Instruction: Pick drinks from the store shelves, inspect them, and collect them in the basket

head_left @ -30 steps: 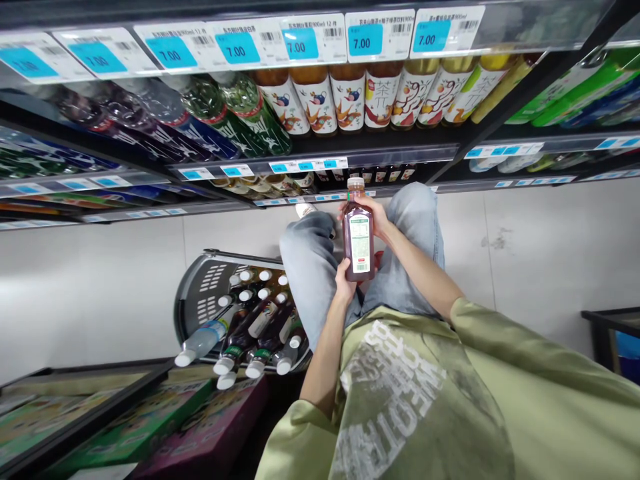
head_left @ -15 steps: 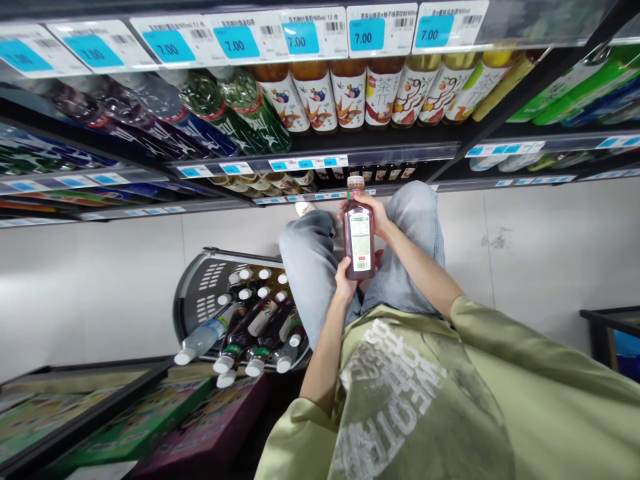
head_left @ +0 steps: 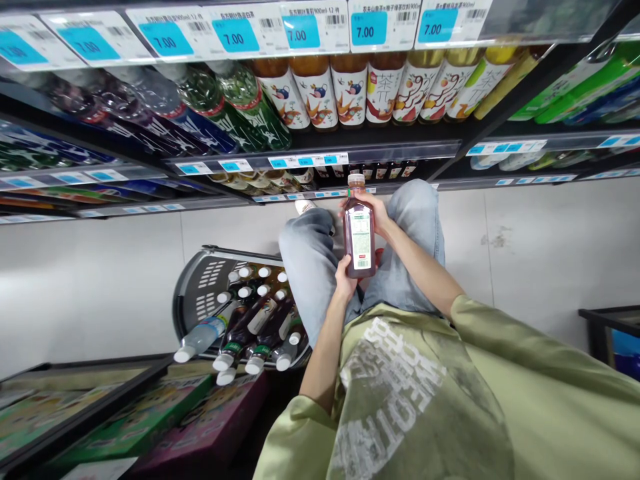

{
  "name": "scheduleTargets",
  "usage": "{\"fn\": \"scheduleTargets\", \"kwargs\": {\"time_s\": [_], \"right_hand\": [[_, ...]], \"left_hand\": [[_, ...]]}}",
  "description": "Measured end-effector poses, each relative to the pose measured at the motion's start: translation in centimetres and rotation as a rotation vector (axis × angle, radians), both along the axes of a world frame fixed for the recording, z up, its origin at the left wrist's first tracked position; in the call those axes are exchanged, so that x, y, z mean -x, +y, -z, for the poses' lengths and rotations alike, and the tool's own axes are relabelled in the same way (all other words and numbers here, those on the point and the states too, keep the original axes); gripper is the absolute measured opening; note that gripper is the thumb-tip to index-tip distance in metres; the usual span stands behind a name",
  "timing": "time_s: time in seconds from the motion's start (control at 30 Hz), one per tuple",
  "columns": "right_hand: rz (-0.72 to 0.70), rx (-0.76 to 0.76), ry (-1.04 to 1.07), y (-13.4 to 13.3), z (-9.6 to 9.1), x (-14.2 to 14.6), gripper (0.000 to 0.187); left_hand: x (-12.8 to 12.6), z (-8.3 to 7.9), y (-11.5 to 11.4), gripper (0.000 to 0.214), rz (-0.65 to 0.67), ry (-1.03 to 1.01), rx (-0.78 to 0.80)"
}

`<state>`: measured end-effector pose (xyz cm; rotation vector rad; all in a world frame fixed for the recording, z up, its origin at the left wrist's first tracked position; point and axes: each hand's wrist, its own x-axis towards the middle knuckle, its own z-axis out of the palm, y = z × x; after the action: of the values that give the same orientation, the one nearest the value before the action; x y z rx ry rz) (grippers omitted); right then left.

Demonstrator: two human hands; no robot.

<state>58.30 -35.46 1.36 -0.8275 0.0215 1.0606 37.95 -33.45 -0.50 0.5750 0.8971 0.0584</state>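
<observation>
A dark purple-red drink bottle (head_left: 352,250) with a white cap is held between my knees, its back label with small print and a barcode facing me. My left hand (head_left: 345,280) grips it near the base, thumb along the left edge. Higher up, my right hand (head_left: 379,212) is wrapped round the right side near the shoulder, some fingers hidden behind the bottle. To the left of my legs stands a grey shopping basket (head_left: 195,272) with several white-capped bottles, among them a dark bottle (head_left: 250,327) and a clear one (head_left: 203,337).
Ahead, a shelf (head_left: 320,143) carries rows of drink bottles, with price tags (head_left: 367,30) along its edges. Behind the basket is a rack with green and purple cartons (head_left: 200,427). Pale floor tiles (head_left: 545,247) lie to the right; a dark stand (head_left: 600,327) is at the far right.
Almost nothing differs. Both hands keep hold of the bottle, which stays in nearly the same place; the view has shifted very slightly.
</observation>
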Motion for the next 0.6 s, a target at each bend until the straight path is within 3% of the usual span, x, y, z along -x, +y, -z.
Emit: {"fn": "scheduleTargets", "kwargs": {"time_s": [0.6], "right_hand": [[-0.001,0.026,0.023,0.03,0.42,-0.06,0.031]], "left_hand": [[-0.21,-0.45,-0.12,0.063,-0.010,0.014,0.053]]}}
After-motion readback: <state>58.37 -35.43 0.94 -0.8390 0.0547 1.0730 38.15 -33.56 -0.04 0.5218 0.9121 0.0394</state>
